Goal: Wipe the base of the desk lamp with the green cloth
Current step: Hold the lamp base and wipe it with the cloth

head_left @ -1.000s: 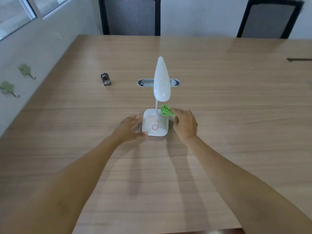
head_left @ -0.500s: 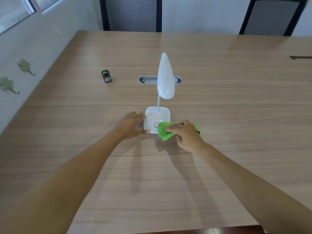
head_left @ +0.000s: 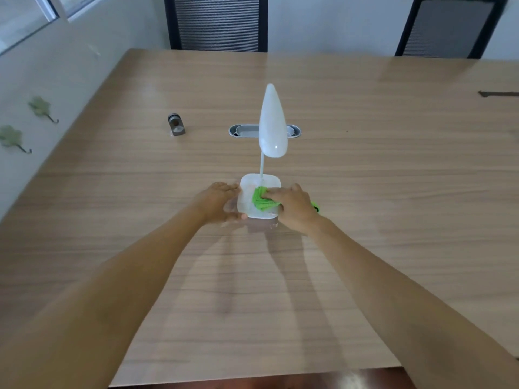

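- Desk lamp (head_left: 271,153): white, standing upright near the middle of the wooden table (head_left: 393,178). A thin stem rises from the far edge of its base to a long tapered head that points up and away.
- Base of the lamp (head_left: 248,196): a white square with rounded corners, flat on the table between the two hands. Its left half and far edge are bare; its right half is covered by cloth and fingers.
- Green cloth (head_left: 262,200): folded into a layered pad, lying on top of the base, right of centre. A small green corner also shows at the far side of the right wrist.
- Right hand (head_left: 295,207): palm down over the right and near part of the base, fingers closed down on the green cloth and pressing it against the white surface.
- Left hand (head_left: 217,202): set against the left side of the base, fingers spread along its far-left corner and thumb at its near-left corner, so that the base is bracketed between them.
- Cable port (head_left: 247,131): an oval grey slot in the table, beyond the lamp and partly hidden by the lamp head.
- Small metal object (head_left: 176,124): on the table, far left of the lamp and well apart from it.
- Two dark chairs (head_left: 216,23): at the far edge of the table.
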`<action>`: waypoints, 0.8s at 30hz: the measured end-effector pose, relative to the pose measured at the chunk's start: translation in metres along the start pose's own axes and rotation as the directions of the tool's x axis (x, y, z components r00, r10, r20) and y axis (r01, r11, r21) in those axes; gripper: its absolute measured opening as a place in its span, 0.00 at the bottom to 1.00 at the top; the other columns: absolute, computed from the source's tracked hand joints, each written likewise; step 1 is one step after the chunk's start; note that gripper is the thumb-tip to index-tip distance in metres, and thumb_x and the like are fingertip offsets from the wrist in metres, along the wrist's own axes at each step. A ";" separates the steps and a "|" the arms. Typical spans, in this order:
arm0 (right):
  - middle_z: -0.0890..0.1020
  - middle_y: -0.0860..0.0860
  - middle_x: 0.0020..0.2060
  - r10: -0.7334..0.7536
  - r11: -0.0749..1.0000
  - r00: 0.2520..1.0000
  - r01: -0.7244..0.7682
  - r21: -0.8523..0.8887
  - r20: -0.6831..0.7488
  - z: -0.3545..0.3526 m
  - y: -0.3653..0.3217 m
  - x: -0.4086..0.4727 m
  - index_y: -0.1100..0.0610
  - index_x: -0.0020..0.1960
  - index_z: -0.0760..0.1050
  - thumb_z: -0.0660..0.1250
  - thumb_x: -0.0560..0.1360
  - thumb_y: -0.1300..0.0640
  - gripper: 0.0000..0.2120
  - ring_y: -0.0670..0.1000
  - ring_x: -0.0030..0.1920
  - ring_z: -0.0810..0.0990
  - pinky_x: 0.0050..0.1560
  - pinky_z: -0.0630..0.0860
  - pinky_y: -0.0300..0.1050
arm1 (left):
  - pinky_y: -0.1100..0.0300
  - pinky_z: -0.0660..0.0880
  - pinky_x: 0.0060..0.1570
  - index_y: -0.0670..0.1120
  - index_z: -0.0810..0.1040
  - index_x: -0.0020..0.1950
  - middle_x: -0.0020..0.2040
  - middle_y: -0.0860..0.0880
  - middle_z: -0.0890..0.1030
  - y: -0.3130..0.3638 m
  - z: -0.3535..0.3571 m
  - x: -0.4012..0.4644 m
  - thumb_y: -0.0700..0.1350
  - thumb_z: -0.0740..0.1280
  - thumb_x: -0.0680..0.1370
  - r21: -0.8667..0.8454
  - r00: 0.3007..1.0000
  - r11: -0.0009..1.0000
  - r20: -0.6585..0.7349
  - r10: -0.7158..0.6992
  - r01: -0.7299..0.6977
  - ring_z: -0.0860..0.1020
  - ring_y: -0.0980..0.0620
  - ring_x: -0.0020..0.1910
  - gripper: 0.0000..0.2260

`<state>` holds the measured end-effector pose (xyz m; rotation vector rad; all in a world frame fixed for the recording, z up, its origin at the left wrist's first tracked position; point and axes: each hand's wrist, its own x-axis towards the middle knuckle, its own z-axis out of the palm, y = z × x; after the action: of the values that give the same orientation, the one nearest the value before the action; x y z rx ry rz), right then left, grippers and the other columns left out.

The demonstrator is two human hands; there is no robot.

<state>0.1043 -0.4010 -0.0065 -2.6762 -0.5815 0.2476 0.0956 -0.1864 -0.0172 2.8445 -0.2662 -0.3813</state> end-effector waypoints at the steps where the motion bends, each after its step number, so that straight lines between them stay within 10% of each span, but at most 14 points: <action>1: 0.77 0.46 0.64 -0.031 0.999 1.000 0.031 -0.009 0.005 0.002 0.001 -0.009 0.45 0.65 0.73 0.61 0.71 0.65 0.26 0.59 0.58 0.69 0.61 0.68 0.54 | 0.53 0.55 0.75 0.50 0.60 0.74 0.77 0.50 0.60 0.000 0.000 0.000 0.62 0.68 0.71 0.001 1.000 1.000 -0.003 0.001 -0.001 0.56 0.46 0.75 0.37; 10: 0.81 0.48 0.59 -0.024 0.998 0.979 0.035 0.050 -0.202 -0.013 0.016 -0.020 0.50 0.61 0.77 0.58 0.68 0.70 0.27 0.58 0.56 0.71 0.60 0.69 0.53 | 0.50 0.58 0.75 0.50 0.61 0.74 0.76 0.51 0.61 0.003 -0.002 -0.002 0.62 0.68 0.70 0.003 1.000 1.000 -0.004 0.003 -0.003 0.57 0.47 0.75 0.37; 24: 0.79 0.50 0.60 -0.083 0.995 0.988 0.074 -0.071 -0.131 0.002 0.020 -0.047 0.49 0.61 0.78 0.59 0.68 0.69 0.27 0.60 0.57 0.71 0.57 0.69 0.51 | 0.49 0.60 0.74 0.52 0.59 0.74 0.76 0.53 0.61 0.003 -0.003 -0.001 0.64 0.67 0.70 0.027 1.000 1.000 0.012 -0.004 0.004 0.57 0.48 0.75 0.37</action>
<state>0.0685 -0.4373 -0.0120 -2.6999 -0.6619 0.0273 0.0952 -0.1885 -0.0133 2.8706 -0.2706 -0.3985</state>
